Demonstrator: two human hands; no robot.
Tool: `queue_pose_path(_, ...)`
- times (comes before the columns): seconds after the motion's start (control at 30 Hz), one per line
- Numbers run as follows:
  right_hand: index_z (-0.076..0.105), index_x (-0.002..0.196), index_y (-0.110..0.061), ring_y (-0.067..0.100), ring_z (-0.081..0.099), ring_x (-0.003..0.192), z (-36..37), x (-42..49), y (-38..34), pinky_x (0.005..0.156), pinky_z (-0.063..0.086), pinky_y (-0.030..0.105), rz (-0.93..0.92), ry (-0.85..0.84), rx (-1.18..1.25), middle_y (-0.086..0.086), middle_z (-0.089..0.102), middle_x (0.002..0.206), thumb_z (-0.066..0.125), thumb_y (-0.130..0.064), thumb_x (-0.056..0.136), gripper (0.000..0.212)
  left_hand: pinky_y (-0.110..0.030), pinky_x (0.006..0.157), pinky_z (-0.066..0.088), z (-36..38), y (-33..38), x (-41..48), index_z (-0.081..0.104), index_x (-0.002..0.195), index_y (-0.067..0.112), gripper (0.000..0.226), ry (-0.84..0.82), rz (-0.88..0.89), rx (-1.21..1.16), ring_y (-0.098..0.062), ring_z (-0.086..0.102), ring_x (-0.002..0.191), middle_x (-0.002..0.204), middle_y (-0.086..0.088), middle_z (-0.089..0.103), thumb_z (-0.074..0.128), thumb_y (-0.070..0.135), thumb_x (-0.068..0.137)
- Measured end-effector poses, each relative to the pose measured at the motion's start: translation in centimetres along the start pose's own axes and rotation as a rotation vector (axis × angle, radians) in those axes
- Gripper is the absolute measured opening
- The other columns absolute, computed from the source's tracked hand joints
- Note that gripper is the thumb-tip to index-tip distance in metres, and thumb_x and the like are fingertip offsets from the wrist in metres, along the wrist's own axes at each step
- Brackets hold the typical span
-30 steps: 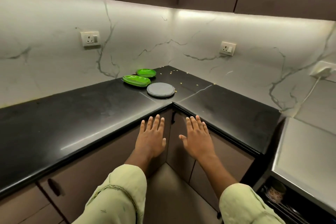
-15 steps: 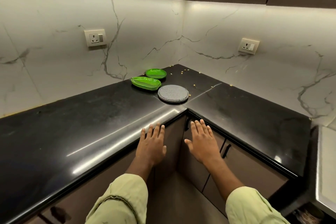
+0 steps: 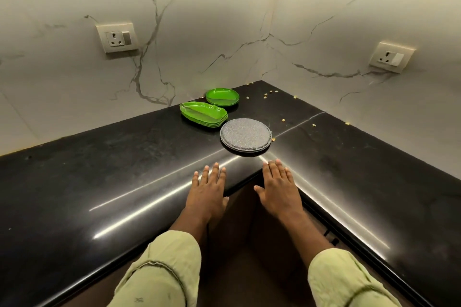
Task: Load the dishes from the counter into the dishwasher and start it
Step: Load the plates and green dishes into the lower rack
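A: What colour is the counter (image 3: 99,182)?
B: Glossy black, faintly mottled with grey, with pale streaks of reflected light.
A: And the wall (image 3: 199,20) behind it?
B: Off-white marble, with thin grey veins branching across it.
A: The dishes?
B: The round plate (image 3: 222,96) and the leaf-shaped plates (image 3: 203,113) are bright green. The speckled plates (image 3: 245,134) are grey with fine pale flecks.
A: Anything else?
B: Cream sockets (image 3: 116,38), yellowish crumbs (image 3: 273,139) on the black, and pale green sleeves (image 3: 159,274) with a tiny darker print.

Left hand (image 3: 208,189) and right hand (image 3: 278,188), flat and empty, above black corner desk (image 3: 99,169); grey plates (image 3: 245,134) and green dishes (image 3: 203,113) beyond.
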State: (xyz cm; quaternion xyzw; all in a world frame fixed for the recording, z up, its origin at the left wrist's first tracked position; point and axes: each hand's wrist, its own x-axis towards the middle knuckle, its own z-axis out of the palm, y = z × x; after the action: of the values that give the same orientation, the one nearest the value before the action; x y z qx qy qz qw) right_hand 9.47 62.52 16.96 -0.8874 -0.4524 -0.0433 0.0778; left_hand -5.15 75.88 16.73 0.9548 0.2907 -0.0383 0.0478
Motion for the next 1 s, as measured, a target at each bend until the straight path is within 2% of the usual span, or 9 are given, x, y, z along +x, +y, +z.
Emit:
queue_pose_path(0.27, 0.013, 0.156, -0.011, 0.025, 0.003, 0.152, 2.7, 8.3, 0.8, 0.122, 0.003, 0.04, -0.043, -0.083, -0.016, 0.011, 0.013, 0.163, 0.044, -0.047, 0.099, 0.074, -0.052, 0.121, -0.001, 1.5, -2.8, 7.8, -0.007, 0.158, 0.019, 0.092, -0.152, -0.074, -0.001, -0.033, -0.011, 0.152, 0.165, -0.009, -0.015, 0.054, 0.049, 0.096)
queue_pose_path(0.57, 0.012, 0.156, -0.013, 0.024, 0.001, 0.152, 5.0, 17.8, 0.9, 0.121, 0.004, 0.04, -0.054, -0.244, -0.151, 0.009, 0.01, 0.164, 0.043, -0.045, 0.1, 0.071, -0.06, 0.119, 0.0, 2.1, -6.4, 19.1, -0.008, 0.158, 0.016, 0.124, -0.355, -0.061, -0.043, -0.04, -0.016, 0.149, 0.163, -0.014, -0.019, 0.081, 0.044, 0.077)
queue_pose_path(0.7, 0.014, 0.155, -0.013, 0.025, 0.004, 0.151, 6.2, 21.3, 0.5, 0.121, 0.007, 0.042, -0.031, -0.305, -0.165, 0.009, 0.014, 0.163, 0.046, -0.043, 0.099, 0.071, -0.06, 0.12, 0.005, 3.1, -7.9, 22.8, -0.015, 0.157, 0.016, 0.139, -0.515, -0.065, -0.097, -0.039, -0.017, 0.149, 0.163, -0.012, -0.023, 0.088, 0.043, 0.067)
queue_pose_path(0.9, 0.01, 0.156, -0.014, 0.032, 0.005, 0.151, 8.8, 25.5, -0.6, 0.122, 0.008, 0.046, -0.01, -0.453, -0.19, 0.013, 0.007, 0.163, 0.057, -0.048, 0.093, 0.086, -0.062, 0.119, 0.005, 3.4, -7.6, 25.0, -0.024, 0.153, 0.016, 0.149, -0.642, -0.093, -0.077, -0.041, -0.021, 0.147, 0.158, -0.009, -0.035, 0.092, 0.04, 0.064)
queue_pose_path(1.0, 0.007, 0.156, -0.012, 0.036, 0.017, 0.148, 9.7, 27.4, -0.8, 0.12, 0.013, 0.049, 0.009, -0.533, -0.232, 0.018, 0.01, 0.162, 0.062, -0.053, 0.088, 0.097, -0.064, 0.118, 0.005, 3.4, -7.4, 25.3, -0.026, 0.152, 0.015, 0.15, -0.683, -0.105, -0.074, -0.043, -0.022, 0.146, 0.156, -0.009, -0.037, 0.092, 0.04, 0.063)
